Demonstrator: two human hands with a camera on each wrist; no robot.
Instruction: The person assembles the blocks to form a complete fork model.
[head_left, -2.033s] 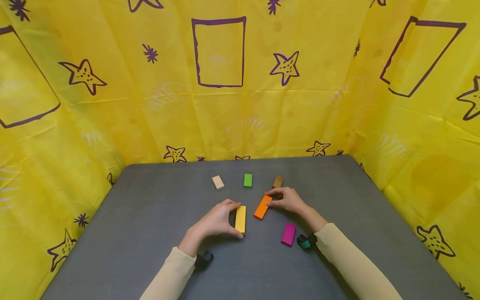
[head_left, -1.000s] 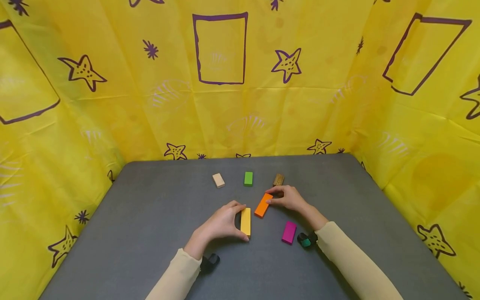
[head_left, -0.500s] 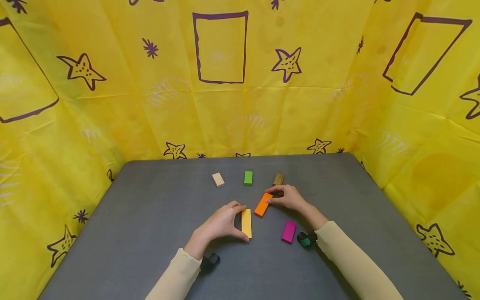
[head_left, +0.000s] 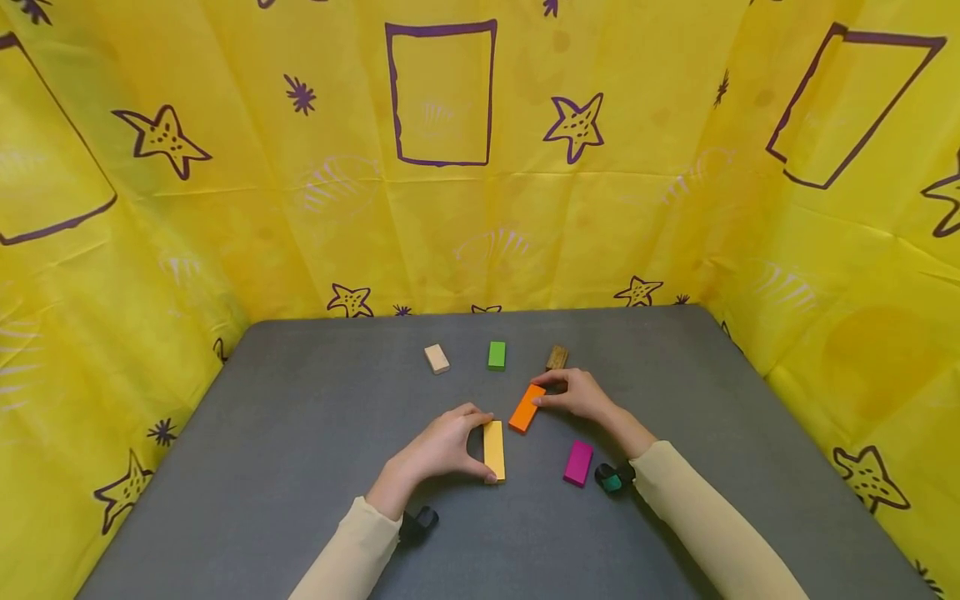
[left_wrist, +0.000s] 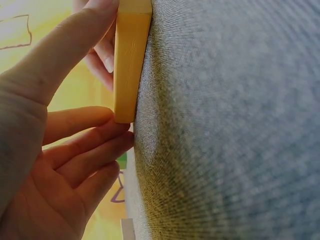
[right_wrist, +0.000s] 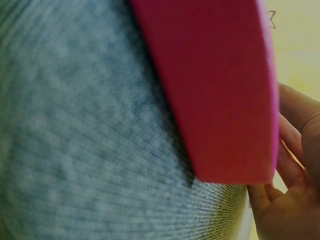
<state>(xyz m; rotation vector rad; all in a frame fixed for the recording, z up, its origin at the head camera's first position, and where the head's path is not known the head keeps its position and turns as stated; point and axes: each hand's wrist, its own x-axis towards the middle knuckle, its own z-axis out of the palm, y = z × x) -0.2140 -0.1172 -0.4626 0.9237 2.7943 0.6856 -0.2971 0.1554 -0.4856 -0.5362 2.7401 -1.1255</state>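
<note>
My left hand [head_left: 438,448] spans a yellow wooden block [head_left: 494,450], thumb at its near end and fingertips at its far end. In the left wrist view the yellow block [left_wrist: 131,62] rests on the cloth-covered table. Just right of it, an orange block [head_left: 526,410] lies slanted on the table. My right hand [head_left: 581,396] pinches the orange block's far right part between thumb and fingers. A magenta block [head_left: 578,463] lies below the right wrist and fills much of the right wrist view, hiding the orange block there.
Behind the hands, a beige block [head_left: 437,358], a green block [head_left: 497,356] and a brown mottled block [head_left: 557,357] form a loose row. The right fingers are close to the brown one. Yellow patterned cloth [head_left: 442,242] walls the grey table [head_left: 300,400] on three sides.
My left hand has shifted right with the yellow block, bringing it closer to the orange one; the block has turned slightly. The right hand and orange block stay nearly in place.
</note>
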